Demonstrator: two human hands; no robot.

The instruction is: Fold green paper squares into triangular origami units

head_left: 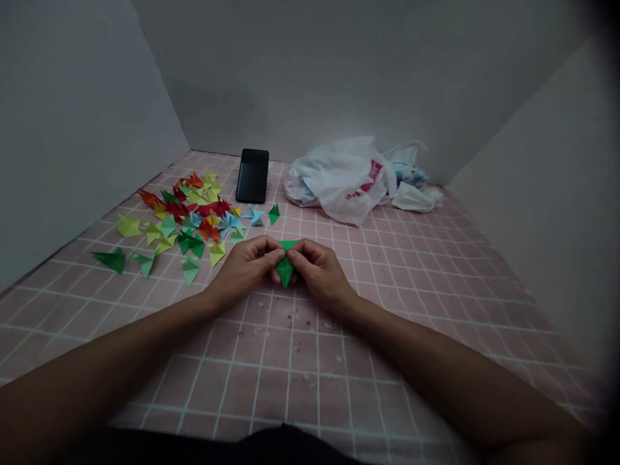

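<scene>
A folded piece of green origami paper is held between both hands just above the pink checked surface, its point facing me and its flat edge away. My left hand pinches its left side, thumb on top. On the right side, my right hand grips it the same way, the two thumbs nearly meeting at its middle. The fingers beneath the paper are partly hidden. Beyond the hands lies a small folded green piece. To the left spreads a pile of folded paper figures in red, orange, yellow, green and light blue.
A black phone lies near the back wall. Right of it sit a crumpled white plastic bag with red print and another white and blue bag. Pale walls rise at the left, back and right. The checked cloth has worn spots near me.
</scene>
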